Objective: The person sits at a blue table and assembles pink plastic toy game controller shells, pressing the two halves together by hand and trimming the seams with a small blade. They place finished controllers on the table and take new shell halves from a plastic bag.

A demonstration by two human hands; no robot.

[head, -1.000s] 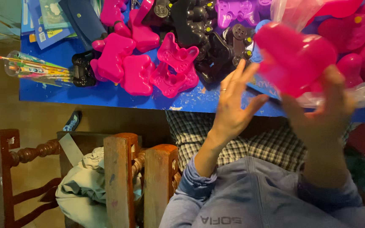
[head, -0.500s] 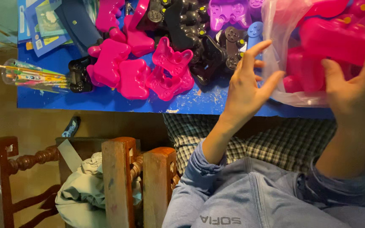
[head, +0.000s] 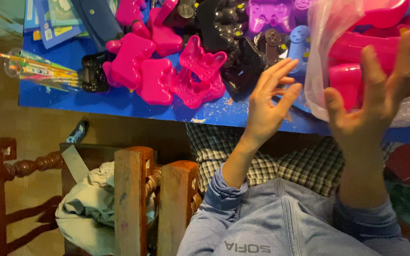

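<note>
My left hand (head: 269, 106) is raised over the front edge of the blue table (head: 119, 102) with its fingers spread, holding nothing. My right hand (head: 373, 102) is open too, palm toward a clear plastic bag (head: 319, 57) stuffed with glossy pink game-controller shells (head: 352, 76). Its fingertips lie at or just off the bag's side; I cannot tell if they touch. More pink shells (head: 155, 80) lie in a loose pile left of my left hand. Behind them are black controllers (head: 233, 52) and a purple one (head: 266, 14).
A clear-wrapped bundle of coloured sticks (head: 39, 71) lies at the table's left end, with blue card packets (head: 58, 19) behind it. Below the table edge stand two wooden chairs (head: 129, 199), one with a pale cloth (head: 86, 213) heaped on it.
My right hand held a pink shell a second ago and pushed it into the bag. It now stands open with nothing in it. My left hand has stayed raised and open.
</note>
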